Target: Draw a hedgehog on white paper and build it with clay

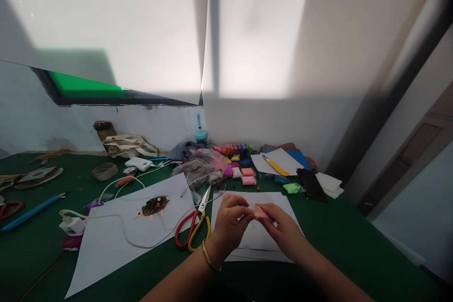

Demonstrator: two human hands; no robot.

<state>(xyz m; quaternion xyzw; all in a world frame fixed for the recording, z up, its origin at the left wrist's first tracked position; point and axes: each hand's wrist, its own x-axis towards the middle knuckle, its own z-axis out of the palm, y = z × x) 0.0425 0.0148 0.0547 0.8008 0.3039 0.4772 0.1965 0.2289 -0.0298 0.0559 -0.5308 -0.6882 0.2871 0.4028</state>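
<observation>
Head view. Both hands meet over the stack of white paper (269,250) in front of the person. Left hand (231,222) narrow, fingertips drawn together at one end of a small pale pink piece (261,212); right hand (285,230) closed around the rest, thumb and fingers pinching. The piece is up between the fingertips, above the paper. Its exact form is mostly hidden by fingers.

Risks, as I judge them:
- Piece looks soft, perhaps modelling clay. Too firm a pinch could flatten it or leave finger dents; an uneven pull between the hands could stretch or tear it.
- Small hold, few fingertips on it. A slip would probably drop it on the paper, or past the edge onto the green tabletop (325,255), where grit might stick.
- Scissors (202,206) just beside the left wrist, handles toward the person. A leftward swing of the arm could knock them.
- White cable (138,247) loops across the left sheet (102,255), near the dark spiky figure (155,206). If snagged, it could drag sheet and figure together.
- Pink block (248,180) lies beyond the hands, close to other colours; smudges could carry over if fingers touch several.
</observation>
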